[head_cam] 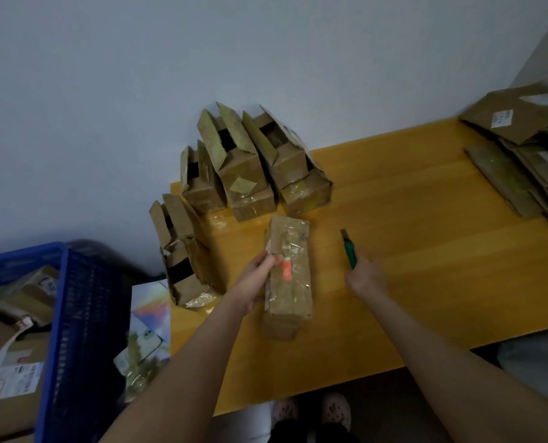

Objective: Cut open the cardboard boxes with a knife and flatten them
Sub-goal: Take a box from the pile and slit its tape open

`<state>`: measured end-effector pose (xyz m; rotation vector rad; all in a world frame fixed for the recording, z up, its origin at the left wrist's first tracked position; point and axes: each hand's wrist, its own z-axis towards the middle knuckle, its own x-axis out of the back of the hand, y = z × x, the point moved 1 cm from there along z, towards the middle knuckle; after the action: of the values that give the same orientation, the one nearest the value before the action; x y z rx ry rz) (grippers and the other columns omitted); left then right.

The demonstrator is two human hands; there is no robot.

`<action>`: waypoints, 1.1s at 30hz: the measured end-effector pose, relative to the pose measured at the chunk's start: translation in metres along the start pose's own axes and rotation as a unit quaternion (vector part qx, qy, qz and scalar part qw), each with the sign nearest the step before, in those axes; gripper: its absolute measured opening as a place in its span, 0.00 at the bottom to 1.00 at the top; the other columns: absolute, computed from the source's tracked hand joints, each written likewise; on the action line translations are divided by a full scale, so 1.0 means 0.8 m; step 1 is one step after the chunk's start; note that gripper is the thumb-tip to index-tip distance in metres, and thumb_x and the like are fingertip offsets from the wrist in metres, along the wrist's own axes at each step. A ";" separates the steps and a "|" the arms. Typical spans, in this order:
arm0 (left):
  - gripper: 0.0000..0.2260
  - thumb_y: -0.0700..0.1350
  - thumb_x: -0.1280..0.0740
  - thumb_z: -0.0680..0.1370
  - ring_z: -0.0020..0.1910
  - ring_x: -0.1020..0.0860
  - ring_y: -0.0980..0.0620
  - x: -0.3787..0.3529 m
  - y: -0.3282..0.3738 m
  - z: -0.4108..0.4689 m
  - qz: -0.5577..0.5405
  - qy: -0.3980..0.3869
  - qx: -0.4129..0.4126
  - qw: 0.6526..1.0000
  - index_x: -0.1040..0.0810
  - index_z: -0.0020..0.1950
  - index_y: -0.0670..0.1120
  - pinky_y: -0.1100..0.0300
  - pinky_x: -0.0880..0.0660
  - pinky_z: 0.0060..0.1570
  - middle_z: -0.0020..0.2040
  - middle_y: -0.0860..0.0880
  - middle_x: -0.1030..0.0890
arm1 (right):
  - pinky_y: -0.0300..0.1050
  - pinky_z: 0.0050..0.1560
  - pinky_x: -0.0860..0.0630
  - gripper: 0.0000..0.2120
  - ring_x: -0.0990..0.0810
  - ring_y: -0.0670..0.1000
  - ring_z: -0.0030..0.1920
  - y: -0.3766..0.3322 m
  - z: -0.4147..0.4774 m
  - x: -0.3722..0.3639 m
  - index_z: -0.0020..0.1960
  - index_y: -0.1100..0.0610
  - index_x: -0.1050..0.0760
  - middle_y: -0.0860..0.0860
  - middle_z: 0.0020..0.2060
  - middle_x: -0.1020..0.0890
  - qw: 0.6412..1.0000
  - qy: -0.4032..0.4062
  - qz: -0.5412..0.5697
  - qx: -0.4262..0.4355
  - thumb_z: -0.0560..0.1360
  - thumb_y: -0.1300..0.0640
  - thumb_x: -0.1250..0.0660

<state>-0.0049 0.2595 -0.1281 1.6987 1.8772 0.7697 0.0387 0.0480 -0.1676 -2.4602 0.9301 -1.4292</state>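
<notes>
2 hands at a taped box on the desk, knife held off to the side.

The left arm reaches in from the lower left. The left hand (260,278) pinches the left long edge of the closed, taped box (290,282), thumb and fingertips beside its orange label. The box lies lengthwise near the middle of the yellow desk (426,251). The right arm comes from the lower right, and the right hand (366,278) is curled round the handle of a green knife (348,249). The knife tip points away from the person, to the right of the box and clear of it. Opened boxes (247,167) stand clustered behind against the wall. Flattened cardboard (522,161) is piled at the far right. A blue crate (74,314) holding more boxes sits left of the desk.
</notes>
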 end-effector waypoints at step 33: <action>0.37 0.54 0.39 0.80 0.55 0.22 0.41 -0.023 0.049 -0.033 0.551 0.179 -0.224 0.784 0.57 0.80 0.45 0.50 0.25 0.48 0.67 0.42 0.30 | 0.43 0.40 0.31 0.14 0.20 0.59 0.51 -0.112 -0.091 -0.009 0.48 0.60 0.20 0.57 0.48 0.17 0.991 0.043 0.030 0.119 0.80 0.52 0.39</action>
<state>0.0069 0.2416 -0.0823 2.3145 0.5386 1.8900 0.0152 0.1360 -0.0965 -2.1965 0.7900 -1.5376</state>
